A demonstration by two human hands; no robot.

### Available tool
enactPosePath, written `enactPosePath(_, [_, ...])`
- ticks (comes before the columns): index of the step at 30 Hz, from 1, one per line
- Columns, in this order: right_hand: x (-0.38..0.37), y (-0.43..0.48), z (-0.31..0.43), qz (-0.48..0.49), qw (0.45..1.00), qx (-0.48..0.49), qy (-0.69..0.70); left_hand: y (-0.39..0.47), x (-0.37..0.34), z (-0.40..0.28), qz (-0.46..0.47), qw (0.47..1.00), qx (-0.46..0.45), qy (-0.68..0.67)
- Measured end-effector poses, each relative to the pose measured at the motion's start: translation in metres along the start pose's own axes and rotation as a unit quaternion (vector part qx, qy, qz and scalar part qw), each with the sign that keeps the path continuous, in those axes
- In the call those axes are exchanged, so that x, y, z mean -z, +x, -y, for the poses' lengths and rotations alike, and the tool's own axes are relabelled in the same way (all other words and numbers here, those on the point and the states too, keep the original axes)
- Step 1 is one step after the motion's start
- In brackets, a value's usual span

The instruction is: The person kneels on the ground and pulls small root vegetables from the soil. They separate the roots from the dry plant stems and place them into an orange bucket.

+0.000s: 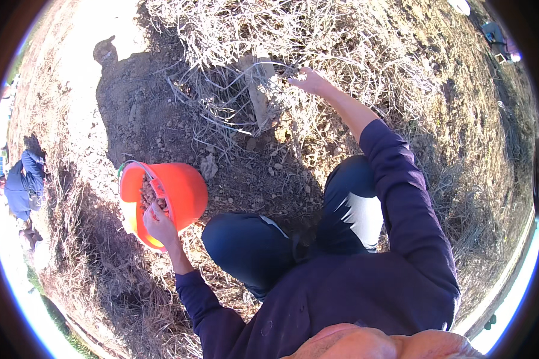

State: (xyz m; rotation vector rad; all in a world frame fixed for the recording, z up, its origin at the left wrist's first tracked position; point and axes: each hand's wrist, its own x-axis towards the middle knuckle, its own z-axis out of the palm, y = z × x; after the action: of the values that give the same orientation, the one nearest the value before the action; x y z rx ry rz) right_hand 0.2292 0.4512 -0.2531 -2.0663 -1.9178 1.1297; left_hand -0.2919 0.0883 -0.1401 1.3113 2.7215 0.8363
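Note:
An orange-red plastic bucket (186, 188) stands on the soil at my left, with many small brown lumps (149, 194), perhaps nuts or tubers, inside it. My left hand (159, 224) is at the bucket's mouth, over its near rim; whether its fingers hold anything is unclear. My right hand (312, 82) reaches forward over a heap of dry stalks (359, 63), its thumb and fingers slightly apart near the straw; I cannot tell whether it grips a stalk. A flat, dusty strip (257, 94), its material unclear, lies among the stalks just left of that hand.
Loose soil with small clods (269, 168) lies before my knees. A pale stone or clod (209, 167) is beside the bucket. One person in dark blue (20, 184) bends down at the far left; another person (496, 38) is partly visible at the upper right.

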Motion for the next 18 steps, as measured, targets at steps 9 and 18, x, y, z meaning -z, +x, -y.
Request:
enactPosePath(9, [-0.033,0.020,0.006,0.027,0.998,-0.044,-0.028,0.001,0.002,-0.010,0.017,0.999,0.042,-0.017])
enactPosePath(18, [0.023,-0.056,0.021,0.028,0.999,-0.022,0.017,-0.001,0.005,-0.014,0.015,0.999,0.030,-0.021])
